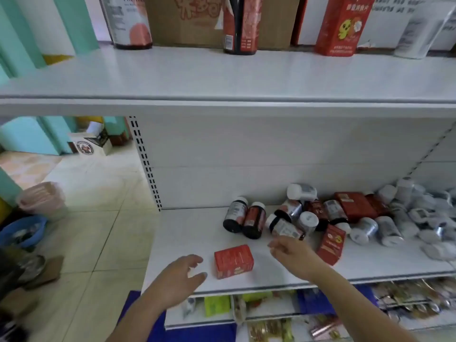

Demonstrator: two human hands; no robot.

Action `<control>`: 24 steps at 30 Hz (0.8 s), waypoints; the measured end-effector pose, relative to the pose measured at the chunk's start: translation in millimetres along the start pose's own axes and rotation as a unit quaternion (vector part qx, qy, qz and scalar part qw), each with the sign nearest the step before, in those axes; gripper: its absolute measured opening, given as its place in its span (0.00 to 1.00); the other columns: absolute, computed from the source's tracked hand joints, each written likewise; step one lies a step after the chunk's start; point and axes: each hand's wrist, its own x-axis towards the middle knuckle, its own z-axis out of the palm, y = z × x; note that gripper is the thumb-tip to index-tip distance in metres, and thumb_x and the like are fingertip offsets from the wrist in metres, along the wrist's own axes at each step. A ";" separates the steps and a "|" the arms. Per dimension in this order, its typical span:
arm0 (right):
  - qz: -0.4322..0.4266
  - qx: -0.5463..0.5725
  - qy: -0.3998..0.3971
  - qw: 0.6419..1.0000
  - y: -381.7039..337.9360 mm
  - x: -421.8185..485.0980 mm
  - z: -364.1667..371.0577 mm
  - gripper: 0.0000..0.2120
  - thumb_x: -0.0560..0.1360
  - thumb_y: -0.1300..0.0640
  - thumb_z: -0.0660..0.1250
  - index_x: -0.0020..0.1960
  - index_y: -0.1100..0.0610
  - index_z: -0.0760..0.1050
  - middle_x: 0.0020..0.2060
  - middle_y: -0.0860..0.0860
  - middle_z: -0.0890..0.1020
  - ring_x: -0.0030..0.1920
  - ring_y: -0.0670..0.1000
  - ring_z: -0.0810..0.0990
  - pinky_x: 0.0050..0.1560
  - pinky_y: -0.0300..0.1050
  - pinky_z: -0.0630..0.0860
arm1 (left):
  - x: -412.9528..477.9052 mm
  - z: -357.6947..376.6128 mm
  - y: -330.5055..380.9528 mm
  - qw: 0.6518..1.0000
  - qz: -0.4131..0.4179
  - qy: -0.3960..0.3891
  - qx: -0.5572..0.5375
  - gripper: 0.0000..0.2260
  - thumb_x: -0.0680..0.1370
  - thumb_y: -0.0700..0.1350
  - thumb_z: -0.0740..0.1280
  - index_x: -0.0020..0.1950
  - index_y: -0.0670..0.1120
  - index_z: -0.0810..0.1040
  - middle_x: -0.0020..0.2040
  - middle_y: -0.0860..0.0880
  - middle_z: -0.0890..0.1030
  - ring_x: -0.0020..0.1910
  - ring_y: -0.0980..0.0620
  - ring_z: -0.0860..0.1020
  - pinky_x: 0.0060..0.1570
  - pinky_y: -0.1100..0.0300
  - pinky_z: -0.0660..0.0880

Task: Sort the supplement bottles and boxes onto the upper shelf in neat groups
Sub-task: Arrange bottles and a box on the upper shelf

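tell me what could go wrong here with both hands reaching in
The red box lies close to the shelf's front edge; a clumsy touch from the left hand might knock it off.
The right hand reaches toward loosely heaped bottles lying on their sides; pulling one may set others rolling.
The tilted red carton beside that hand could topple if brushed.

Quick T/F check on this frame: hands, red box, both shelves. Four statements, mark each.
1. The left hand holds nothing. True.
2. The right hand grips the red box. False: the box lies free on the lower shelf, between the two hands, and neither touches it.
3. Two dark bottles lie side by side on the lower shelf. True.
4. The upper shelf is packed to its front edge. False: its front part is bare.
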 end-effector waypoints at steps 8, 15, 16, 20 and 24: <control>0.049 -0.025 0.056 0.997 -38.8 66.5 -4.7 0.12 0.77 0.53 0.61 0.58 0.57 0.70 0.45 0.53 0.77 0.49 0.56 0.78 0.45 0.43 0.69 | 57.2 40.4 29.9 0.998 0.018 0.000 0.052 0.30 0.69 0.63 0.66 0.68 0.51 0.72 0.64 0.50 0.73 0.63 0.50 0.73 0.63 0.56 0.70; 0.108 -0.045 0.041 0.992 -47.0 138.3 14.7 0.34 0.77 0.50 0.63 0.74 0.64 0.53 0.67 0.61 0.72 0.66 0.61 0.73 0.59 0.50 0.70 | 85.1 67.6 33.8 0.975 0.037 0.032 0.215 0.29 0.73 0.63 0.66 0.70 0.52 0.65 0.62 0.50 0.74 0.59 0.49 0.73 0.58 0.53 0.70; 0.121 -0.024 0.044 0.991 -45.9 143.0 18.4 0.34 0.76 0.50 0.65 0.73 0.64 0.53 0.66 0.61 0.72 0.65 0.61 0.73 0.59 0.50 0.70 | 85.6 68.8 32.6 0.980 0.021 0.029 0.196 0.28 0.72 0.63 0.66 0.67 0.52 0.66 0.60 0.50 0.75 0.57 0.49 0.74 0.56 0.54 0.71; 0.123 0.033 0.060 0.990 -40.3 151.1 27.3 0.41 0.74 0.48 0.69 0.74 0.67 0.51 0.66 0.60 0.73 0.65 0.59 0.73 0.57 0.46 0.70 | 84.9 57.7 33.2 0.995 -0.059 0.084 0.017 0.22 0.70 0.61 0.69 0.57 0.50 0.70 0.48 0.52 0.79 0.45 0.54 0.79 0.43 0.60 0.75; 0.111 0.200 0.081 0.970 -38.1 145.6 22.6 0.36 0.70 0.50 0.72 0.69 0.63 0.60 0.55 0.57 0.77 0.56 0.58 0.79 0.53 0.47 0.75 | 79.3 32.7 39.1 0.964 -0.096 0.134 -0.211 0.20 0.71 0.52 0.75 0.54 0.45 0.72 0.42 0.52 0.81 0.32 0.62 0.79 0.32 0.70 0.73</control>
